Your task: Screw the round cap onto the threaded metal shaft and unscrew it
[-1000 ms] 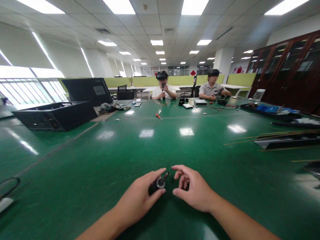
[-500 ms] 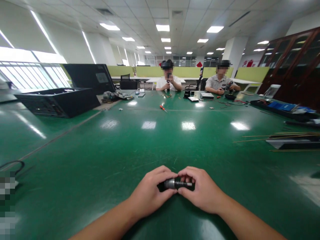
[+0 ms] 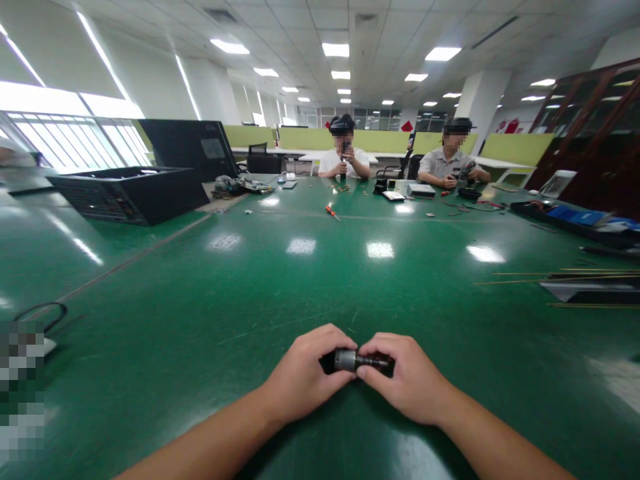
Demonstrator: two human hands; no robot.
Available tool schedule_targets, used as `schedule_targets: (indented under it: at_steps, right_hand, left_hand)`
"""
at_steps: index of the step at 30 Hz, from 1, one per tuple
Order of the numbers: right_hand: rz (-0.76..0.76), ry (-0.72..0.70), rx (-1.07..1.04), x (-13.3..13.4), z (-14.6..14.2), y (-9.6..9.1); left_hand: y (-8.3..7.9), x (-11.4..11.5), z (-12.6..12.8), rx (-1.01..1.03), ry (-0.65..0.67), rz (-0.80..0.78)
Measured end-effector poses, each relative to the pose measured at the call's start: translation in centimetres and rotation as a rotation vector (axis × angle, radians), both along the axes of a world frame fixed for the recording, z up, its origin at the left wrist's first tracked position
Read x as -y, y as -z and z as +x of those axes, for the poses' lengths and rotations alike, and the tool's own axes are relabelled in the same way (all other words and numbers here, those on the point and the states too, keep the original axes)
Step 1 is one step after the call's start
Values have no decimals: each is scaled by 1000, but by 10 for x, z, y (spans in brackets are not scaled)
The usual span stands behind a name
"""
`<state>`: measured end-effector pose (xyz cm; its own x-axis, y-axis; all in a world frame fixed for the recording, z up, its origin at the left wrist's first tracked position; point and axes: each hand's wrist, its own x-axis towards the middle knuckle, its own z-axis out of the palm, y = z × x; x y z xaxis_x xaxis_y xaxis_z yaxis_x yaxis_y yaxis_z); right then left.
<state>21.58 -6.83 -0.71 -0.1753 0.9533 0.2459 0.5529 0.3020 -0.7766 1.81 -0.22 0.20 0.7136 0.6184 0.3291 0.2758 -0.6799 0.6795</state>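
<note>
A small metal cylinder [image 3: 356,361] is gripped at both ends just above the green table [image 3: 310,280]: left hand [image 3: 305,373] clenched round its dark end, right hand [image 3: 405,380] pinching its shaft. A red screwdriver [image 3: 331,212] is seen far across the table.

You work under bright, even light from the ceiling panels [image 3: 335,49] and the windows [image 3: 75,137] on your left, which lay white glare patches on the green table [image 3: 200,320]. Your view bends strongly toward its edges, shadows are faint, and a pixelated block [image 3: 20,390] covers the lower left.
</note>
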Motion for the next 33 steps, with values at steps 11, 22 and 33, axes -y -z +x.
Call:
schedule_targets:
  at_steps: [11, 22, 33]
  right_hand:
    - [15, 5, 15, -1, 0, -1]
    - [22, -1, 22, 0, 1, 1]
    - [25, -1, 19, -1, 1, -2]
  left_hand:
    - [0, 3, -1, -2, 12, -4]
    - [0, 2, 0, -2, -2, -11]
    - [-1, 2, -1, 3, -11, -18]
